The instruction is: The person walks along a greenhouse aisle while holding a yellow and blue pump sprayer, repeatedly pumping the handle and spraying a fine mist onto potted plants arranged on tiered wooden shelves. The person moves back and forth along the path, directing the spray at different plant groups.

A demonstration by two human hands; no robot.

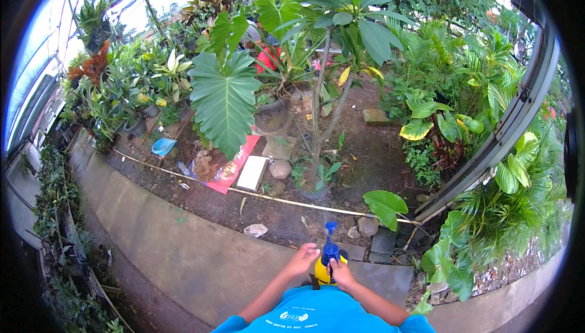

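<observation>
A yellow pressure pump sprayer (321, 274) with a blue pump top and handle (330, 228) stands close in front of my body. My right hand (340, 272) grips it just below the blue collar. To its left, my left hand (305, 259) is raised beside the sprayer, fingers apart and holding nothing. The lower part of the tank is hidden by my blue shirt (315, 312). Ahead of the sprayer, a thin light pole (297, 202) runs along the edge of a soil bed. A small tree (317, 136) grows from a round pot (314, 193) behind that pole.
A concrete path (183, 241) curves away left. On the soil lie a white block (252, 173), a red printed banner (237, 157), a blue scoop (163, 146) and a crumpled bag (255, 230). A metal frame (498, 141) rises at right. Behind leaves, a person in red (268, 60) is partly visible.
</observation>
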